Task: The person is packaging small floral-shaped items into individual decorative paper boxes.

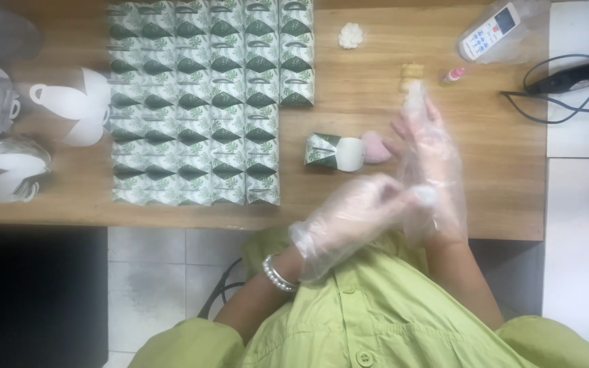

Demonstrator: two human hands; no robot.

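Note:
Both my hands wear loose clear plastic gloves. My right hand (429,153) is held flat over the wooden table (499,177), fingers spread and pointing away from me. My left hand (349,221) pinches the cuff of the right glove near the wrist. Just left of my right hand lies a small green-and-white leaf-print box (323,150), open on its side, with a pink heart-shaped piece (375,146) at its mouth. A white flower-shaped piece (350,35) and a beige piece (412,73) lie farther back.
Several rows of closed green leaf-print boxes (199,102) fill the table's left half. White folded box blanks (69,105) lie at the far left. A remote in a plastic bag (489,31), a small pink bottle (453,74) and a black cabled tool (574,78) sit at the back right.

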